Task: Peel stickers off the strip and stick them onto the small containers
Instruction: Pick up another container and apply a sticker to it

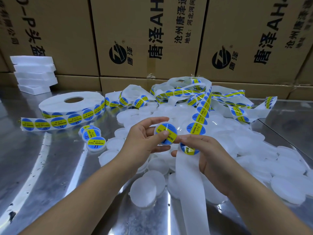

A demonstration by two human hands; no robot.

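Observation:
My left hand [144, 141] holds a small round white container [166, 133] in its fingers, and its thumb presses the blue and yellow sticker on the lid. Just to the right, my right hand [203, 153] grips the white sticker strip [189, 175], with one blue and yellow sticker [188, 150] under its fingers. The strip runs up from that hand into a tangle of stickers [201, 111] and hangs down bare below it. A heap of plain white containers [254, 150] lies under and around both hands. Three labelled containers [94, 138] sit to the left.
A big sticker roll [71, 104] lies at the left on the shiny metal table [42, 167], its strip trailing toward the front left. White foam blocks [33, 73] are stacked at the back left. Printed cardboard boxes [144, 39] wall off the back.

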